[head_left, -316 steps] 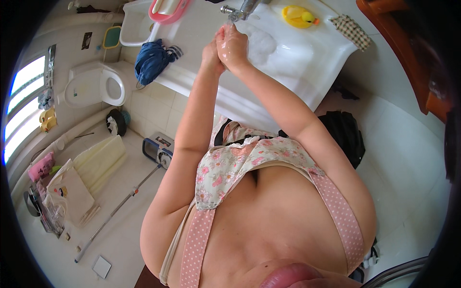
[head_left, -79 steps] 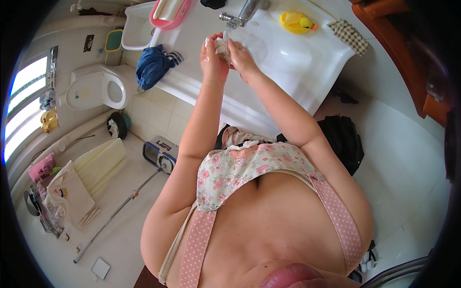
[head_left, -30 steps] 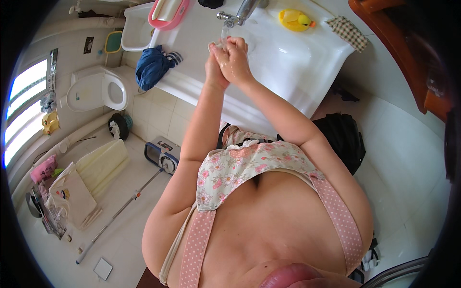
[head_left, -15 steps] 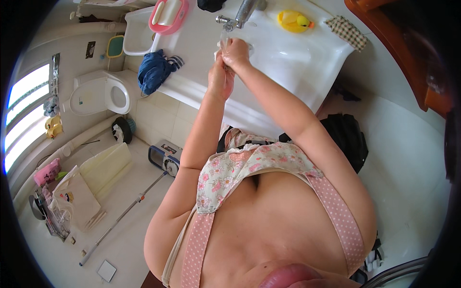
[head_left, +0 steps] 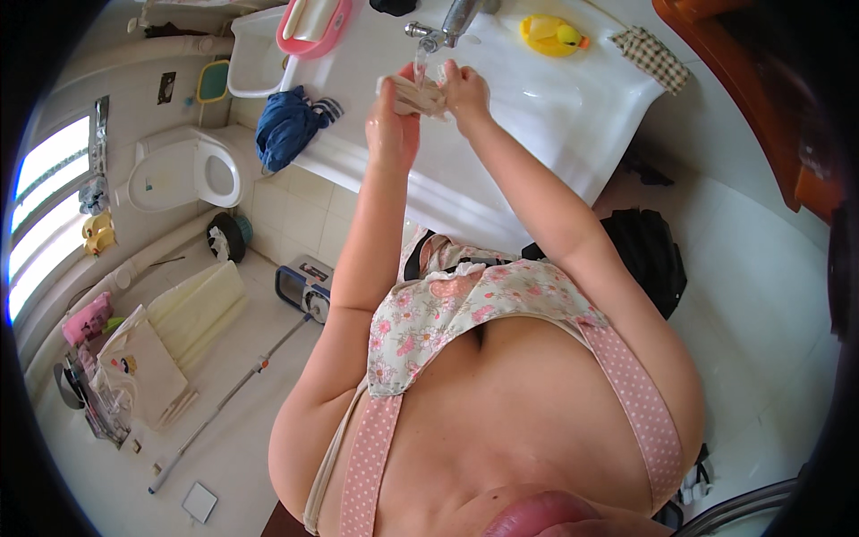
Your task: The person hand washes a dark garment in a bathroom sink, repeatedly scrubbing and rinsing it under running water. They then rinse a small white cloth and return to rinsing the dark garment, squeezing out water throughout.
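Your left hand and right hand both grasp the pale cloth, held between them under the tap, water running onto it. Right of the tap sits the duck, the checked cloth farther out; left of the tap, the pink tray and, nearer you, the blue cloth.

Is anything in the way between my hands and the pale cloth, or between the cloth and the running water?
Nothing visible is. Your left hand and right hand both hold the pale cloth, and the running water falls from the faucet onto it. The yellow duck sits to the right, clear of that path.
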A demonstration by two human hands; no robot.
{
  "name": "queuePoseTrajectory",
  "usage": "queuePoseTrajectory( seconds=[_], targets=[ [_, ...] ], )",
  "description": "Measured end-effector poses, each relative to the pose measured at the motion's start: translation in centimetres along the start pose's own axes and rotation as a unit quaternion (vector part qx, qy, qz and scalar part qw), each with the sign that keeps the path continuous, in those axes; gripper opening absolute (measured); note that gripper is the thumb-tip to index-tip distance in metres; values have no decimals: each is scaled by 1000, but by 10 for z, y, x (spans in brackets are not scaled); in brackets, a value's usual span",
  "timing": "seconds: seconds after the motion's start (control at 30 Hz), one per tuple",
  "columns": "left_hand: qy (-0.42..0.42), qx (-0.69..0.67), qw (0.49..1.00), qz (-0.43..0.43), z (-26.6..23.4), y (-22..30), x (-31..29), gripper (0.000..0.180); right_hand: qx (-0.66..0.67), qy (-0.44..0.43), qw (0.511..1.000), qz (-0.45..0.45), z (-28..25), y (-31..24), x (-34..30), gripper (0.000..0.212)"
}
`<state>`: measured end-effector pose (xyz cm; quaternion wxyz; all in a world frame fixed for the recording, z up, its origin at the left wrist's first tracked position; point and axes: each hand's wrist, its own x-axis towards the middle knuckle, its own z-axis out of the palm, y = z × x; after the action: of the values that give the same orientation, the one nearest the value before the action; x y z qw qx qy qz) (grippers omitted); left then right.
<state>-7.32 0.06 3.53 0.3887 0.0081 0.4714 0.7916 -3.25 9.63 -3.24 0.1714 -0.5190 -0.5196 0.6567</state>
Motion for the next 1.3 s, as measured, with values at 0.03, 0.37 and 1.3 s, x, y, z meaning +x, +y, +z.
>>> queuePoseTrajectory(
  seconds=[0.03, 0.37, 1.3],
  targets=[
    [15, -31, 999, 13, -3, -2, 8, 39, -14, 0, 996, -87, -1, 2, -11, 35],
    [229, -56, 972, 21, -5, -26, 31, 32, -142, 1, 963, -230, 12, -6, -36, 28],
    [-1, 240, 971, 25, -25, -17, 6, 19, 373, -321, 868, 64, -39, -25, -33, 17]
  ],
)
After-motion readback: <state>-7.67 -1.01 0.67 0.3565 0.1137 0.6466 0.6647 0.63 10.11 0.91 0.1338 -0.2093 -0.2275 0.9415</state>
